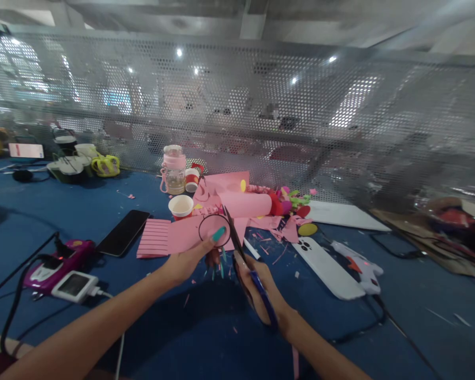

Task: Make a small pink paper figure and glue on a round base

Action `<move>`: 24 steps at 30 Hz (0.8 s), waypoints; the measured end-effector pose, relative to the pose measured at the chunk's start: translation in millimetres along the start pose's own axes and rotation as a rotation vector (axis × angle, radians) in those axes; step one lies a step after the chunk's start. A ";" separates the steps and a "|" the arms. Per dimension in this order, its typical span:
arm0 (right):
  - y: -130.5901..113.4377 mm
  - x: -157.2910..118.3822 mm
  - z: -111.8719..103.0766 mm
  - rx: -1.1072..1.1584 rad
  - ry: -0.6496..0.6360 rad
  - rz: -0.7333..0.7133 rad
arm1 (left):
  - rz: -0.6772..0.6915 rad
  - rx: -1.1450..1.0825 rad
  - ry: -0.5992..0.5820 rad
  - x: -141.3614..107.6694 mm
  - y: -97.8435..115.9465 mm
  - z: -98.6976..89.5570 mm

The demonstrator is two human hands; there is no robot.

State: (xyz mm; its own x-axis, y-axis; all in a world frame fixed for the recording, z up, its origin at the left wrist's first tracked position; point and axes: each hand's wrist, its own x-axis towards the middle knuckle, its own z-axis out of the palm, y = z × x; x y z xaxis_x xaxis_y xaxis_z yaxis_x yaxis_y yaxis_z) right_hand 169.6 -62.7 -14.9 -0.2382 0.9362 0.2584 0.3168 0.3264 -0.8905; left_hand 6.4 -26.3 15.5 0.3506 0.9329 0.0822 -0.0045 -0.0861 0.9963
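My left hand pinches the lower edge of a pink paper sheet, its thumb with a long teal nail lying on a black drawn circle. Parallel lines mark the left end of that sheet. Wrapped around the handles of blue-handled scissors is my right hand. The dark blades point up and away, by the right edge of the circle. Whether the blades touch the paper is hard to tell. Behind lie a rolled pink paper and pink scraps.
A paper cup, pink-lidded bottle and black phone are left of centre. A purple power strip with cables sits left. On the right are a white phone and white laptop. A perforated metal screen stands behind.
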 end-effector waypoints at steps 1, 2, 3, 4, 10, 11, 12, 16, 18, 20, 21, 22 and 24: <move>-1.0 0.2 -0.5 -0.006 -0.003 0.003 | -0.012 -0.011 -0.007 0.4 0.3 -0.6; -1.7 0.4 -1.0 -0.010 -0.006 0.004 | -0.028 -0.020 -0.012 0.9 0.6 -1.2; -2.0 0.6 -1.2 -0.012 -0.007 0.004 | -0.045 -0.026 -0.015 1.3 1.1 -1.9; -1.9 0.8 -1.3 -0.011 -0.011 0.001 | -0.060 -0.032 -0.021 1.6 1.6 -2.6; 1.0 1.1 -0.9 -0.018 0.007 -0.042 | -0.115 -0.031 -0.084 2.1 4.6 -5.6; 1.1 1.2 -1.0 -0.022 0.006 -0.047 | -0.123 -0.025 -0.091 2.0 5.2 -5.8; 1.0 1.2 -1.1 -0.024 0.003 -0.050 | -0.133 -0.018 -0.096 1.9 6.0 -5.8; -0.1 1.1 -1.4 -0.019 -0.012 -0.045 | -0.164 0.005 -0.074 1.5 8.4 -5.4; -0.3 0.9 -1.5 -0.011 -0.010 -0.044 | -0.164 0.011 -0.066 1.6 8.4 -5.5; 0.0 0.9 -1.6 -0.013 -0.005 -0.044 | -0.158 0.024 -0.066 1.9 7.6 -6.0; 0.5 0.9 -1.6 -0.017 -0.001 -0.043 | -0.157 0.032 -0.069 2.1 7.1 -6.3; 1.0 0.8 -1.7 -0.020 0.004 -0.042 | -0.158 0.040 -0.072 2.2 6.6 -6.6; 2.5 0.6 -1.7 -0.023 0.006 -0.041 | -0.163 0.046 -0.078 2.4 6.3 -6.7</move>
State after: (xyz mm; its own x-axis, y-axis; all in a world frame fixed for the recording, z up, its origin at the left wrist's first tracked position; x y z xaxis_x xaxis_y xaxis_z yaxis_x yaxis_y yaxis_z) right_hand 171.8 -61.1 -16.4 -0.2462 0.9229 0.2962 0.3281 0.3669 -0.8705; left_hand 0.9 -22.2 22.1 0.4149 0.9059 -0.0847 0.1010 0.0467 0.9938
